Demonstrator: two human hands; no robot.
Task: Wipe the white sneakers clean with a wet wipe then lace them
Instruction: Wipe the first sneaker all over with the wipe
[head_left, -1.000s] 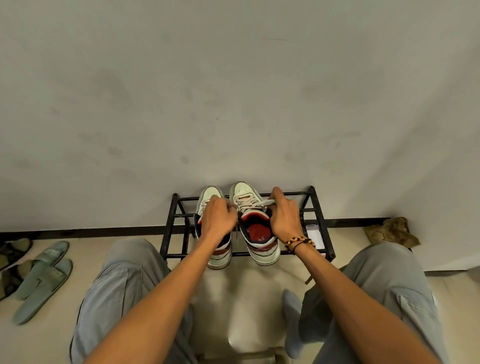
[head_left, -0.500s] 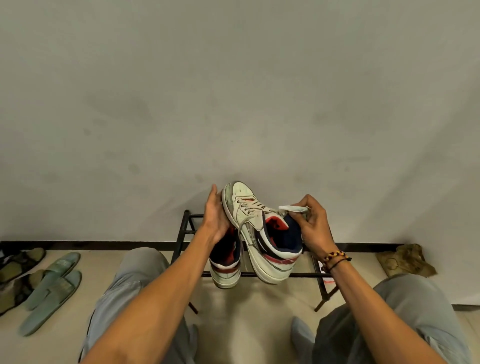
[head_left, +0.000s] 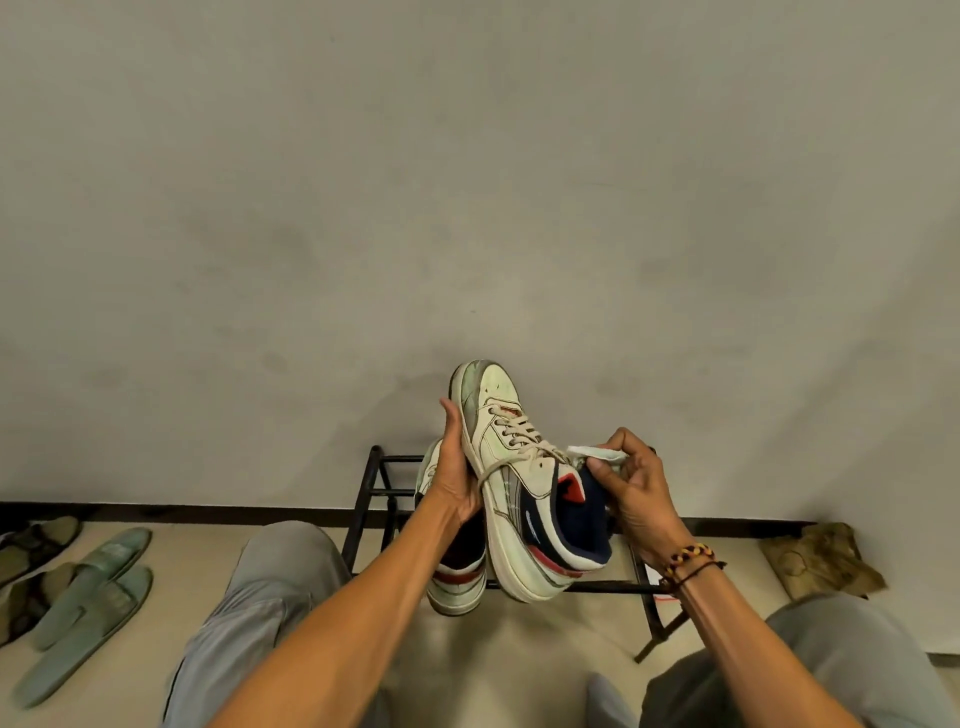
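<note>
Left hand (head_left: 457, 483) grips raised scuffed white leather sneaker (head_left: 511, 478), hiding second sneaker (head_left: 454, 582); right hand (head_left: 636, 499) pinches white wet wipe (head_left: 595, 453).

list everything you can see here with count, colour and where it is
raised sneaker: 1, white with navy and red, held up between both hands
second sneaker: 1, white with red stripe, behind the left wrist, over the rack
wet wipe: 1, white, pinched at the raised sneaker's collar
shoe rack: 1, black metal, against the wall
slippers: 2, pale green, floor far left
dark sandals: brown, count unclear, left edge
crumpled bag: 1, tan, floor right
left hand: grips the raised sneaker's sole side
right hand: pinches the wet wipe, beaded bracelet at wrist
</note>
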